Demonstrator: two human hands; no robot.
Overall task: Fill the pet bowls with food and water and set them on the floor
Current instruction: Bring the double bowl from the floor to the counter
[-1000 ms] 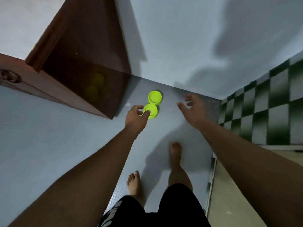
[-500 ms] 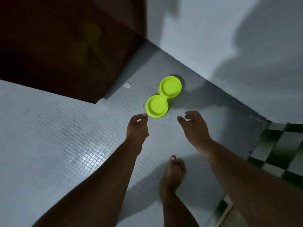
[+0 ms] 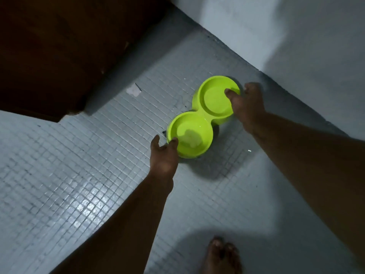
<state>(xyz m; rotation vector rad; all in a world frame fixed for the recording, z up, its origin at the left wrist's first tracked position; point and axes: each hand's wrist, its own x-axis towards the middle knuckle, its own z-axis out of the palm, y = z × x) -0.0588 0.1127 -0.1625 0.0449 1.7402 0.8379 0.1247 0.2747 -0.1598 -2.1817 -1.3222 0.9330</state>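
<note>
Nearest, a bare foot (image 3: 221, 256) stands on the grey small-tile floor (image 3: 79, 175) at the bottom of view, toes fwd. Both forearms reach out over the floor twd a lime-green double bowl (image 3: 197, 114). It is two round cups joined at a narrow waist, lying diag. near the floor's far edge, close to where it meets the wall (image 3: 296, 36).

L hand (image 3: 163, 157) is at the near cup (image 3: 189, 135). Its thumb tip is on the rim, index just outside the cup wall, other fingers curled under & hidden. Can't tell if it really clamps the rim. Near cup shows a wet glint & a pale patch at its bottom; contents unclear. A dark shadow sits on the tiles on the bowl's near side; can't tell if the bowl rests on the floor or is held just above.

R hand (image 3: 248, 107) is at the far cup (image 3: 215, 99). Its thumb (image 3: 230, 93) is hooked inside over the rim w/ fingers outside, pinching the rim btwn them.

Farther left, a small white scrap (image 3: 134, 89) lies on the tiles beside the corner of a dark brown wooden cabinet (image 3: 59, 46).
</note>
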